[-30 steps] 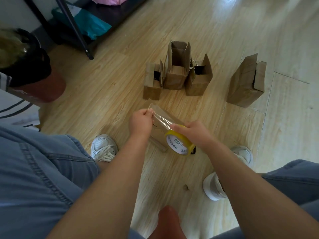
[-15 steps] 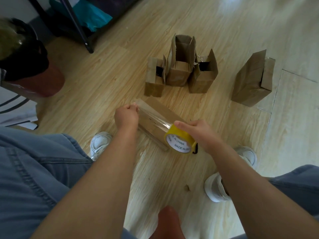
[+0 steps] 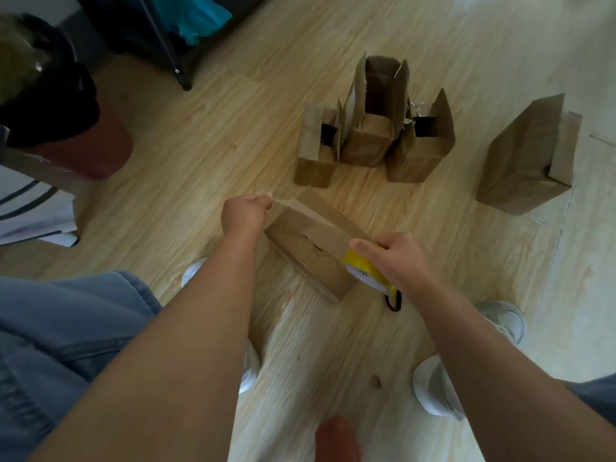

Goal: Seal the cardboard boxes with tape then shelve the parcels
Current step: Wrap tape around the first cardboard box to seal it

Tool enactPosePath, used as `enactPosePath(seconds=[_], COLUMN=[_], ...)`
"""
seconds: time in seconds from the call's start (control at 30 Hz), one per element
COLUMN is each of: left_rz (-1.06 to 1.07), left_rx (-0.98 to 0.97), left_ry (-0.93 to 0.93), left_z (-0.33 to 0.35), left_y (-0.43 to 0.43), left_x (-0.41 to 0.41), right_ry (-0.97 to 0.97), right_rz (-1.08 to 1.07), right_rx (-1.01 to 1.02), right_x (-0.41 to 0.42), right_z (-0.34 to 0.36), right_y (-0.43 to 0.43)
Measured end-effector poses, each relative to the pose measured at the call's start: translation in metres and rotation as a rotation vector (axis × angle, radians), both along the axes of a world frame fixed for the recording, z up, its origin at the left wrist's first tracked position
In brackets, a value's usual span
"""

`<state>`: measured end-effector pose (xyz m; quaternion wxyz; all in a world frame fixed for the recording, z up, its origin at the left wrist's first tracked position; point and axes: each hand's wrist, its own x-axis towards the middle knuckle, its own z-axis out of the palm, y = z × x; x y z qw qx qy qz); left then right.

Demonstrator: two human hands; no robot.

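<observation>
Pale wooden floor (image 3: pixel 200 145). Across the brown cardboard box (image 3: pixel 310 241), my left hand (image 3: pixel 245 211) pinches the clear tape end (image 3: pixel 278 200), and my right hand (image 3: pixel 396 258) grips the yellow tape roll (image 3: pixel 361 271). Best laid taut, along the seam.

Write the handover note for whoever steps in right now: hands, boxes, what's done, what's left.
Left hand: pinches the tape's free end at the far end of the box on the floor.
Right hand: grips the yellow tape roll at the box's near end.
Done: tape seems drawn along that box's top; stuck or not, cannot tell.
Left: press it down, cut it, tape the three open boxes behind and the lone box to the right, then shelve all five on the dark rack.
</observation>
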<state>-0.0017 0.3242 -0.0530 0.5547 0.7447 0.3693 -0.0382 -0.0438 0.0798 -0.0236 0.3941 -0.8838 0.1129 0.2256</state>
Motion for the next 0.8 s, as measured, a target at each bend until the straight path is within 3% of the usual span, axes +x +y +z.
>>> enactPosePath(seconds=[0.23,0.5,0.63,0.8], left_rz=[-0.088,-0.174,-0.163,0.013], left_rx=[0.094,0.147,0.104,-0.089], left_ry=[0.117,0.170,0.242,0.352], left_z=[-0.020,-0.044,-0.051,-0.053], left_y=[0.009,0.010,0.007,0.001], left_x=[0.011,0.012,0.016,0.019], right_ry=[0.010,0.049,0.052,0.053], right_rz=[0.124,0.142,0.131,0.091], right_rx=[-0.146,-0.164,-0.134,-0.107], right_x=[0.009,0.009,0.009,0.008], right_z=[0.003,-0.002,-0.004,-0.007], right_y=[0.016,0.019,0.020,0.020])
